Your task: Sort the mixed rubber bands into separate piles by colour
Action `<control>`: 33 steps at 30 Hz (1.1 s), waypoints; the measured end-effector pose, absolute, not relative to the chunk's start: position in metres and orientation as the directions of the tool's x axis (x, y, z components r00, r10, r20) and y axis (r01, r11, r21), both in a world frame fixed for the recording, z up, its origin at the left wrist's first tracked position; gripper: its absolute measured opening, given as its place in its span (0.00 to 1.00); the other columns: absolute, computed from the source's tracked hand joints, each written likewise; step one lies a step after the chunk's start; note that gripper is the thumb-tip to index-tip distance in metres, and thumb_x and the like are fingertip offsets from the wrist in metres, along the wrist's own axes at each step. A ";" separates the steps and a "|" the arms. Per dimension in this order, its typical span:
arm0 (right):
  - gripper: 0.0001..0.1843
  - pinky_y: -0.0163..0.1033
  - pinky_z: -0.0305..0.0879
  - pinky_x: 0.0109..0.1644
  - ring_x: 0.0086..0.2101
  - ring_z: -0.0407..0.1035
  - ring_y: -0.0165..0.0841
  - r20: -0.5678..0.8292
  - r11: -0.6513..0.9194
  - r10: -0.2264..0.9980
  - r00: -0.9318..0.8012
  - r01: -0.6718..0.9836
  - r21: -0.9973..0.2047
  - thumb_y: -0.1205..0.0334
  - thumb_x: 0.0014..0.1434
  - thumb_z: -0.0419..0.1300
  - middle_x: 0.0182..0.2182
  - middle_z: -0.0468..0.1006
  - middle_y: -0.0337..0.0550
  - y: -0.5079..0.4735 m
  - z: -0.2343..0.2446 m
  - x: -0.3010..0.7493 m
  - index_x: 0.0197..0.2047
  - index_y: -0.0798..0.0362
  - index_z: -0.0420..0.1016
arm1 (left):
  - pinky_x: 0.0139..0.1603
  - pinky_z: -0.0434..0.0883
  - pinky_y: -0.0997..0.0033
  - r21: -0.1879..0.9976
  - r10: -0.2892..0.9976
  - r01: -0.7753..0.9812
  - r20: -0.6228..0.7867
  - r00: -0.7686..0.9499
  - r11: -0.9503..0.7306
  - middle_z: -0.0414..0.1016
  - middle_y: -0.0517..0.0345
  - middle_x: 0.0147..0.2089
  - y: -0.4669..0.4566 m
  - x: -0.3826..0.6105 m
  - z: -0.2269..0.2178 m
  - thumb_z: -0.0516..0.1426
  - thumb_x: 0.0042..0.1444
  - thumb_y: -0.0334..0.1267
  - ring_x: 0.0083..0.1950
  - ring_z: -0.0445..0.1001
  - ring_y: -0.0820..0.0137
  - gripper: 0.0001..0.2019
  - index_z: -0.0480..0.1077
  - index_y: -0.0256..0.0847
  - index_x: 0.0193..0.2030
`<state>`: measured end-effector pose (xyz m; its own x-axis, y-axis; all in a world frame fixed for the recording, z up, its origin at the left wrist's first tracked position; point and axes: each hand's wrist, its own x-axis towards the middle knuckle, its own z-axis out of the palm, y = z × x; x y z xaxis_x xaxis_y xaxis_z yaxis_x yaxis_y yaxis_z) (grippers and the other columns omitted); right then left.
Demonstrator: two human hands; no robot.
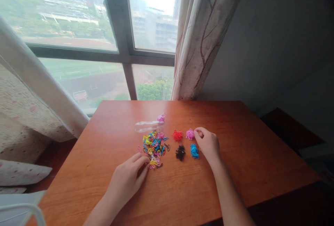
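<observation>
A wide window [116, 7] with a grey frame stands behind the reddish-brown wooden counter [188, 191], looking out on a green sports field [88, 70], trees [153, 90] and hazy buildings. A pale patterned left curtain [31, 94] and a branch-printed right curtain [200, 34] flank it. A shadowed wall [271, 45] fills the right, and a white rounded bar [26, 207] shows at lower left.

Window [155, 7] glare, v. dim wall [273, 41]
</observation>
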<state>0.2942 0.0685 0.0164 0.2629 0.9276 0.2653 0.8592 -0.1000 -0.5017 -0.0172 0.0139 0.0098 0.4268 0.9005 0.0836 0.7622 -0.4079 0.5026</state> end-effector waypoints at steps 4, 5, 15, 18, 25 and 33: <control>0.13 0.35 0.54 0.29 0.25 0.69 0.33 0.296 -0.087 0.917 0.266 0.860 -0.502 0.54 0.61 0.55 0.22 0.75 0.39 0.063 0.020 0.291 0.34 0.49 0.79 | 0.38 0.70 0.75 0.512 0.899 0.753 0.098 0.427 -0.413 0.76 0.59 0.42 0.013 -0.017 0.011 0.49 0.65 0.38 0.40 0.77 0.70 0.09 0.71 0.48 0.41; 0.13 0.35 0.54 0.30 0.26 0.69 0.33 0.305 -0.074 0.916 0.260 0.857 -0.509 0.54 0.61 0.55 0.22 0.75 0.39 0.061 0.021 0.289 0.35 0.49 0.79 | 0.38 0.70 0.75 0.512 0.899 0.753 0.098 0.426 -0.413 0.76 0.59 0.42 0.013 -0.018 0.011 0.49 0.65 0.38 0.40 0.77 0.70 0.09 0.71 0.48 0.41; 0.11 0.32 0.56 0.31 0.24 0.69 0.30 0.307 0.175 0.951 0.027 0.773 -0.610 0.62 0.64 0.53 0.22 0.75 0.37 0.007 0.011 0.225 0.35 0.50 0.76 | 0.40 0.70 0.75 0.496 0.900 0.767 0.071 0.431 -0.407 0.76 0.59 0.43 0.014 -0.017 0.010 0.49 0.65 0.37 0.41 0.76 0.70 0.10 0.71 0.48 0.41; 0.10 0.32 0.54 0.31 0.25 0.69 0.30 0.276 0.218 0.959 -0.059 0.777 -0.590 0.64 0.63 0.53 0.23 0.75 0.36 -0.008 0.003 0.203 0.34 0.49 0.75 | 0.39 0.69 0.75 0.488 0.906 0.781 0.054 0.419 -0.390 0.76 0.59 0.42 0.014 -0.017 0.011 0.50 0.65 0.37 0.40 0.76 0.69 0.09 0.71 0.48 0.40; 0.10 0.33 0.52 0.31 0.27 0.69 0.29 0.255 0.240 0.961 -0.110 0.790 -0.565 0.68 0.62 0.54 0.26 0.77 0.35 -0.018 -0.003 0.187 0.33 0.49 0.73 | 0.39 0.69 0.75 0.489 0.906 0.778 0.064 0.419 -0.394 0.76 0.60 0.42 0.014 -0.018 0.009 0.50 0.65 0.37 0.41 0.76 0.69 0.09 0.71 0.48 0.41; 0.08 0.34 0.51 0.33 0.29 0.69 0.30 0.236 0.231 0.965 -0.112 0.788 -0.570 0.69 0.62 0.55 0.27 0.77 0.34 -0.020 -0.008 0.187 0.33 0.48 0.73 | 0.38 0.69 0.74 0.499 0.911 0.775 0.078 0.404 -0.387 0.75 0.59 0.42 0.014 -0.016 0.011 0.49 0.65 0.37 0.40 0.75 0.69 0.08 0.70 0.46 0.42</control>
<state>0.1875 -0.0197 -0.0084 -0.1120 0.9654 0.2357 0.7884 0.2307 -0.5703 -0.0164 0.0140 0.0113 0.4042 0.9113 0.0781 0.7753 -0.3867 0.4994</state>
